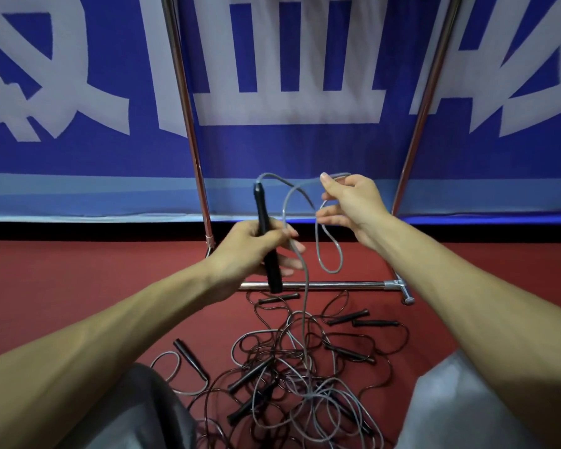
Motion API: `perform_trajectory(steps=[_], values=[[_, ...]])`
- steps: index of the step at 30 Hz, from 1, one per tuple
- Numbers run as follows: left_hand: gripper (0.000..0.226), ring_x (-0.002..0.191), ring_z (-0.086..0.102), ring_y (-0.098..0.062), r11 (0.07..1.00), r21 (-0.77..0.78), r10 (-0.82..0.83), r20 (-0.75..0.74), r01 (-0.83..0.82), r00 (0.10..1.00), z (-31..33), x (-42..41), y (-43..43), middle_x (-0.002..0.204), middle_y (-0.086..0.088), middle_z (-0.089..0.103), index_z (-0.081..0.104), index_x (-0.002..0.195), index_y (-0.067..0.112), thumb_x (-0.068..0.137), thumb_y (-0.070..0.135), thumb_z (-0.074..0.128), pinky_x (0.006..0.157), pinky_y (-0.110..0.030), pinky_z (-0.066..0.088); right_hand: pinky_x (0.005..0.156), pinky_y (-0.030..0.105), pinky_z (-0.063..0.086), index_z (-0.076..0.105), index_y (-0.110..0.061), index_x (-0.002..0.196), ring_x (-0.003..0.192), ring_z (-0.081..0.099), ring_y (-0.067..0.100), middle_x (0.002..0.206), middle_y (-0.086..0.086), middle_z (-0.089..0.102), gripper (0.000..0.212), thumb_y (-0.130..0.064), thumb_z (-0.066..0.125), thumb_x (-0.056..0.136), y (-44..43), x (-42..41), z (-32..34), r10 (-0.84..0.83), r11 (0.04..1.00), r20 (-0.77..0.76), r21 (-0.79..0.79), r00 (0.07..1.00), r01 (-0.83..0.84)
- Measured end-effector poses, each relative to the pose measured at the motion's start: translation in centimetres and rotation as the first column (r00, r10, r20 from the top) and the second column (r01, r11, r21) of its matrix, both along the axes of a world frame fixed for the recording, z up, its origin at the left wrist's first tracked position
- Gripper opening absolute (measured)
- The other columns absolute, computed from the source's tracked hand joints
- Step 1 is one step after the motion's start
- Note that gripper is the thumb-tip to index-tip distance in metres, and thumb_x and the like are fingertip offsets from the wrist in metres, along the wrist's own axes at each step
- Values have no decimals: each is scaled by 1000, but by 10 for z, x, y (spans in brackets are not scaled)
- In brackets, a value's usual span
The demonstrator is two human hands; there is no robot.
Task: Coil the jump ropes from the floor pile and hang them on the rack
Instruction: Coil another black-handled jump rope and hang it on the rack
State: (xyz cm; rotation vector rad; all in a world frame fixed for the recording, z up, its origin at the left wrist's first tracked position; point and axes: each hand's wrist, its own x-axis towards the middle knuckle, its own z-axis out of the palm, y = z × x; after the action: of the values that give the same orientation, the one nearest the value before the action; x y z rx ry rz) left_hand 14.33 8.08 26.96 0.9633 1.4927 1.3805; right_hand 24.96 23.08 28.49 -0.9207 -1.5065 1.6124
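My left hand point(256, 246) grips a black jump-rope handle point(268, 241) held nearly upright. Its grey cord point(305, 286) arcs from the handle's top over to my right hand point(353, 207), which pinches it, and a small loop point(329, 251) hangs below those fingers. The cord also passes through my left fingers and drops into the floor pile point(292, 367) of tangled black and grey ropes with several black handles. The chrome rack point(321, 285) stands just behind the pile, its two uprights rising at left and right.
A blue banner with large white characters point(289, 108) hangs behind the rack. The floor point(78, 280) is red. My knees in grey trousers point(460, 409) flank the pile at the bottom of the view.
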Motion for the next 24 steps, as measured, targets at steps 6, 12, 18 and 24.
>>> perform_trajectory(steps=[6, 12, 18, 24], values=[[13, 75, 73, -25, 964, 105, 201, 309, -243, 930, 7, -7, 7, 83, -9, 75, 59, 96, 2, 99, 12, 52, 66, -30, 60, 50, 25, 56, 58, -6, 97, 51, 61, 13, 78, 8, 63, 15, -5, 43, 99, -16, -4, -10, 333, 924, 402, 41, 853, -381], [13, 85, 71, -32, 909, 115, 284, 537, -402, 795, 6, -28, 9, 99, -14, 70, 58, 87, 0, 96, 9, 55, 70, -31, 61, 66, 24, 42, 66, -12, 95, 91, 62, 18, 97, -1, 69, 40, 16, 39, 88, -28, -10, -31, 675, 667, 564, -192, 475, -720], [10, 84, 74, -29, 886, 151, 303, 527, -438, 794, 5, -42, 8, 100, -16, 71, 55, 95, 4, 98, 13, 51, 67, -30, 60, 61, 31, 58, 55, -5, 92, 75, 68, 28, 84, 12, 65, 15, -7, 43, 102, -29, -11, -39, 600, 736, 625, -188, 499, -650], [11, 68, 70, -27, 964, -223, 132, -84, -147, 988, -16, -31, 1, 100, -20, 71, 63, 95, 6, 95, 11, 53, 53, -32, 57, 47, 32, 58, 46, -7, 105, 49, 66, 20, 76, 14, 62, 4, -7, 45, 101, -26, -15, -11, 323, 945, 203, -15, 924, -327]])
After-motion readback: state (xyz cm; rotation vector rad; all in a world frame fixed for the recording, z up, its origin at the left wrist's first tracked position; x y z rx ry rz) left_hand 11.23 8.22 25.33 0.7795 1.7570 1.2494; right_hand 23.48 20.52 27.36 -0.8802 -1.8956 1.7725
